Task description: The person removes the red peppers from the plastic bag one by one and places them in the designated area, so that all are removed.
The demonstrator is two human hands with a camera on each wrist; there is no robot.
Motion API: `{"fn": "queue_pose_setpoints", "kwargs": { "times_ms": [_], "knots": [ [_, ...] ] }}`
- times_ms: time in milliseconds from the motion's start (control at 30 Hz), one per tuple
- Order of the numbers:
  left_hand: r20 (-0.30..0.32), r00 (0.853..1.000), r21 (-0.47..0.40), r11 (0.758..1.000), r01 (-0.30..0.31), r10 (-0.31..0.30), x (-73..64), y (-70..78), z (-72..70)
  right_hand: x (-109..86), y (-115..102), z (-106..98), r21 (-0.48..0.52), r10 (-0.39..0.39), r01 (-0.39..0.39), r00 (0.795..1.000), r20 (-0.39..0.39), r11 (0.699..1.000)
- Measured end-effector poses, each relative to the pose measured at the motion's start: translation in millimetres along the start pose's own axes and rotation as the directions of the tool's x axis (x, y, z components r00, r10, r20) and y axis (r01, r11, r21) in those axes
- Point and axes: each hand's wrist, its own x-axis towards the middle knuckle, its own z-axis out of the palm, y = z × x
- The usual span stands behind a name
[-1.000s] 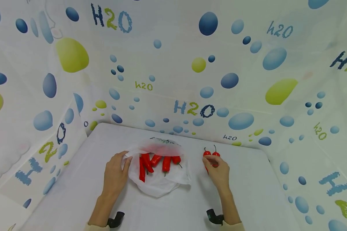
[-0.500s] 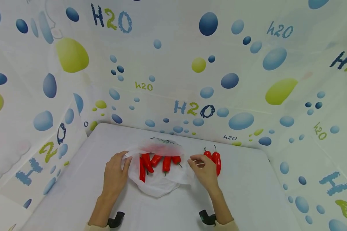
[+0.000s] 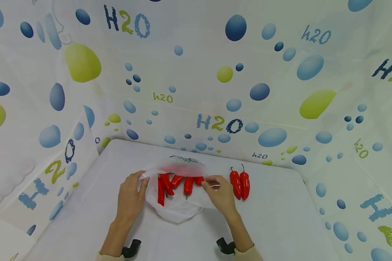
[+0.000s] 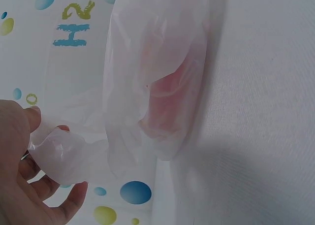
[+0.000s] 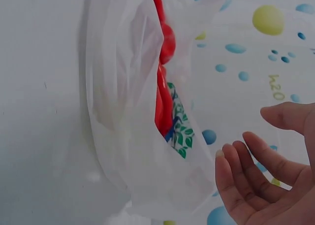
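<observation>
Hands at work about an open plastic bag (image 3: 178,214) (landmark) on a white desk (image 3: 290,221). The bag lies w/ its mouth toward the person; the upper layer stands lifted, so at least five red peppers (image 3: 188,186) show inside, side by side, some stems toward the opening. L hand (image 3: 130,195), at the bag's left edge, pinches the thin film betw. thumb and fingers (cf. L wrist view), prob. because such limp plastic would sag over the mouth if let go. R hand (image 3: 223,195), at the bag's right edge, has thumb and fingers apart and slightly curved w/ nothing betw. them (R wrist view), i.e. released. In the head view its fingertips overlap the rightmost bagged pepper; contact w/ pepper or film can't be told. Two loose peppers (image 3: 240,185) lie right of the bag, beyond the R hand, roughly parallel, stems away from the person; set thus, prob. handy for that hand while the other is tied to the film. Green leaf print (image 5: 182,136) shows on the bag. Black wrist mounts (image 3: 131,248) sit nearer the person than the bag, one per arm; patterned backdrop (image 3: 183,72) w/ "H2O" lettering stands behind it.
</observation>
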Motion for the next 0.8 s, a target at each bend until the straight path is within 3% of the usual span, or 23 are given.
{"fn": "queue_pose_setpoints", "kwargs": {
  "times_ms": [267,800],
  "knots": [
    [-0.004,1.0,-0.005,1.0,-0.001,0.001,0.4,0.1,0.3,-0.6,-0.7,15.6,-0.002,-0.05,0.05,0.998,0.038,0.999],
    [0.0,1.0,-0.001,1.0,0.002,-0.002,0.5,0.9,-0.9,-6.5,-0.2,48.3,-0.021,-0.003,0.005,0.993,0.115,1.0]
  ]
}}
